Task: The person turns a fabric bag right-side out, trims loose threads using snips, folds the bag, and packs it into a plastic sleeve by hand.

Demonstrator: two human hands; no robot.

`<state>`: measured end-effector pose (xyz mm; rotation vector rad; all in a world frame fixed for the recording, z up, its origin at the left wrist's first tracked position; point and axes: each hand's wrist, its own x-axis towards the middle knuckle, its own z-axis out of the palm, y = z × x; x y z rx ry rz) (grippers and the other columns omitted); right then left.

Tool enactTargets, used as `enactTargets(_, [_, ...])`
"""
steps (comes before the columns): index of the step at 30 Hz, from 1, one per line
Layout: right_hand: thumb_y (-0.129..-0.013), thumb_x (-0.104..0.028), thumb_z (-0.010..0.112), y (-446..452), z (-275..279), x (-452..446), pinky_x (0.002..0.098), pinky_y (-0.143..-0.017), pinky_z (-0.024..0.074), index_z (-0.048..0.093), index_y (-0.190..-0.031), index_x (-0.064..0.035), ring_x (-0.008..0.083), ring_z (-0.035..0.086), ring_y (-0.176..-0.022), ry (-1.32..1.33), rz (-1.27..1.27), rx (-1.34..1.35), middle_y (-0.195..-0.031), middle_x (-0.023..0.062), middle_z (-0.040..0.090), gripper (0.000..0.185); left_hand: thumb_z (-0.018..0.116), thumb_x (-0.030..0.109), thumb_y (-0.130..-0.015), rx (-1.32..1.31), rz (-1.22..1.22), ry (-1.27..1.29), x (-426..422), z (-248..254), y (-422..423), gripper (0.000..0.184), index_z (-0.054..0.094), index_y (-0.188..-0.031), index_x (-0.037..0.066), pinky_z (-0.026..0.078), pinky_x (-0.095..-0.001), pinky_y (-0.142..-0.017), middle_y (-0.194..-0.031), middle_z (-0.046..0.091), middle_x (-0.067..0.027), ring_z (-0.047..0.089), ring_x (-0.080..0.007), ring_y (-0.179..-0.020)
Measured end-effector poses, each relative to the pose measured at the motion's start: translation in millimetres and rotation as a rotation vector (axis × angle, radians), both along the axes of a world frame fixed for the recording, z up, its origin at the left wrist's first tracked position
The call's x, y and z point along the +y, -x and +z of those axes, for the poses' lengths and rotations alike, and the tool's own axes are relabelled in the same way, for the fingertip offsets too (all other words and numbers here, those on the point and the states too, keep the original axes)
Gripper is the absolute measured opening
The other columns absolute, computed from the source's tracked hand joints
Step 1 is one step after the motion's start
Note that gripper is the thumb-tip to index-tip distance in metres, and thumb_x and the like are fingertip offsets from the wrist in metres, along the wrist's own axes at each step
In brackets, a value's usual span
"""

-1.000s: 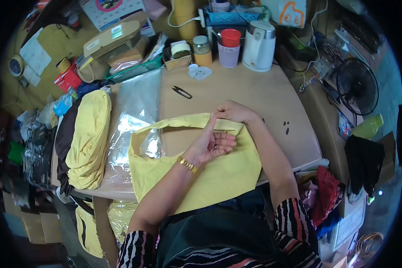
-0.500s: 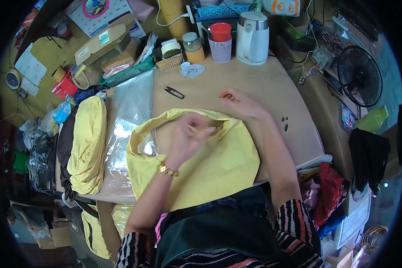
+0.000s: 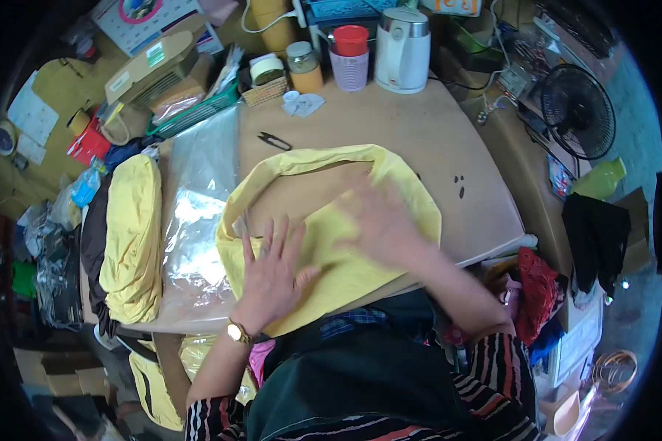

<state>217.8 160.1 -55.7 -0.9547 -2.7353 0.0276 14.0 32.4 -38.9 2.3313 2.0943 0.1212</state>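
Note:
A yellow cloth bag [image 3: 331, 272] with a wide loop strap is spread on the brown tabletop, its lower edge reaching my lap. My left hand [image 3: 272, 275], a gold watch on its wrist, lies palm down on the bag's left part with fingers spread. Over the right part of the bag is my right hand [image 3: 382, 224], blurred by motion; its fingers look stretched apart, and nothing shows in them. Whether it touches the cloth I cannot tell. Black thread snips [image 3: 275, 140] lie beyond the strap.
Clear plastic sheets [image 3: 198, 220] lie to the left, beside a pile of folded yellow cloth [image 3: 132, 239]. Along the back stand a white kettle [image 3: 402, 55], a lilac cup [image 3: 349, 71], jars and a green basket [image 3: 198, 114]. A black fan [image 3: 577, 110] stands at right.
My left hand has dropped from above the bag's opening and opened flat on the cloth. My right hand has come in from the right over the bag. The bag's strap is spread rounder.

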Motion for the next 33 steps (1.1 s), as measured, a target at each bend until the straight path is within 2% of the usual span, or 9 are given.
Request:
enactTargets(4, [-0.089, -0.058, 0.05, -19.1, -16.1, -13.8, 0.0607, -0.112, 0.017, 0.044, -0.142, -0.0128, 0.0334, 0.025, -0.143, 0.203, 0.064, -0.17, -0.151, 0.0173, 0.032, 0.07, 0.045, 0.058, -0.091, -0.008, 0.041, 0.073, -5.3, -46.6, 9.7, 0.074, 0.031, -0.149, 0.014, 0.008, -0.0659, -0.11, -0.154, 0.024, -0.0184, 0.02, -0.0384, -0.143])
enactTargets(6, [-0.09, -0.056, 0.05, -44.0, -18.1, 22.2, 0.0613, -0.113, 0.015, 0.045, -0.141, -0.0176, 0.0329, 0.023, -0.143, -0.077, -0.509, -0.411, -0.151, 0.0144, 0.032, 0.064, 0.047, 0.061, -0.089, -0.072, -0.025, 0.002, 1.9, -54.1, 18.5, 0.077, 0.031, -0.149, 0.015, 0.006, -0.0673, -0.11, -0.155, 0.022, -0.0189, 0.018, -0.0394, -0.144])
enactTargets(9, [-0.091, -0.054, 0.049, -51.0, -11.9, 29.7, 0.0625, -0.113, 0.013, 0.042, -0.143, -0.0225, 0.0332, 0.02, -0.144, 0.066, -0.2, -0.019, -0.155, 0.0109, 0.027, 0.061, 0.056, 0.066, -0.08, -0.144, -0.12, 0.097, 13.3, -37.3, 8.9, 0.09, 0.029, -0.15, 0.016, 0.005, -0.0674, -0.11, -0.156, 0.02, -0.0174, 0.016, -0.0406, -0.144])
enactTargets(14, [-0.092, -0.056, 0.046, -62.1, -46.9, 43.5, 0.0633, -0.114, 0.0099, 0.034, -0.148, -0.0293, 0.034, 0.012, -0.146, 0.183, -0.185, -0.178, -0.16, 0.007, 0.014, 0.062, 0.08, 0.046, -0.061, -0.152, -0.256, 0.254, -22.8, 15.3, -12.0, 0.098, 0.038, -0.144, 0.015, 0.009, -0.0601, -0.115, -0.149, 0.033, -0.0154, 0.023, -0.0344, -0.142])
enactTargets(15, [-0.091, -0.06, 0.044, -64.4, -53.2, 46.8, 0.0638, -0.113, 0.0101, 0.035, -0.147, -0.0297, 0.034, 0.014, -0.146, 0.134, -0.178, -0.143, -0.159, 0.0072, 0.017, 0.064, 0.084, 0.029, -0.054, -0.192, -0.231, 0.098, -31.4, 6.9, -7.7, 0.076, 0.054, -0.122, 0.013, 0.03, -0.0533, -0.106, -0.124, 0.05, -0.0119, 0.045, -0.0318, -0.123])
enactTargets(18, [-0.089, -0.066, 0.043, -63.8, -61.7, 45.1, 0.0655, -0.112, 0.0106, 0.036, -0.146, -0.0298, 0.0354, 0.016, -0.145, 0.065, -0.169, -0.076, -0.158, 0.0076, 0.02, 0.068, 0.07, 0.01, -0.06, -0.221, -0.039, -0.004, -53.2, -25.1, 18.7, 0.038, 0.058, -0.097, 0.013, 0.037, -0.0488, -0.086, -0.097, 0.054, -0.0087, 0.054, -0.0277, -0.098])
enactTargets(24, [-0.084, -0.067, 0.05, -60.4, -50.3, 27.7, 0.0694, -0.109, 0.0113, 0.035, -0.147, -0.0274, 0.0402, 0.013, -0.144, 0.057, -0.169, -0.066, -0.158, 0.0081, 0.019, 0.076, 0.063, 0.001, -0.061, -0.15, -0.126, -0.099, -52.3, -53.8, 34.8, 0.019, 0.057, -0.076, 0.012, 0.037, -0.0403, -0.074, -0.078, 0.052, -0.0041, 0.054, -0.0257, -0.079])
enactTargets(28, [-0.082, -0.063, 0.057, -55.8, -43.9, 12.2, 0.0699, -0.109, 0.0121, 0.034, -0.148, -0.0259, 0.0409, 0.012, -0.144, 0.102, -0.217, -0.109, -0.158, 0.0084, 0.02, 0.079, 0.063, 0.002, -0.066, -0.052, 0.031, 0.158, -65.2, 0.3, 38.9, 0.02, 0.058, -0.083, 0.011, 0.036, -0.0422, -0.072, -0.082, 0.053, -0.0048, 0.055, -0.0257, -0.083])
enactTargets(33, [-0.081, -0.061, 0.06, -41.6, -40.6, -10.7, 0.0705, -0.108, 0.0114, 0.035, -0.147, -0.0242, 0.0415, 0.012, -0.144, 0.144, -0.231, -0.092, -0.158, 0.0094, 0.02, 0.08, 0.064, 0.022, -0.083, -0.172, 0.217, -0.176, -32.6, 8.9, -18.8, 0.058, 0.045, -0.137, 0.012, 0.026, -0.0599, -0.105, -0.141, 0.041, -0.0172, 0.034, -0.0358, -0.136])
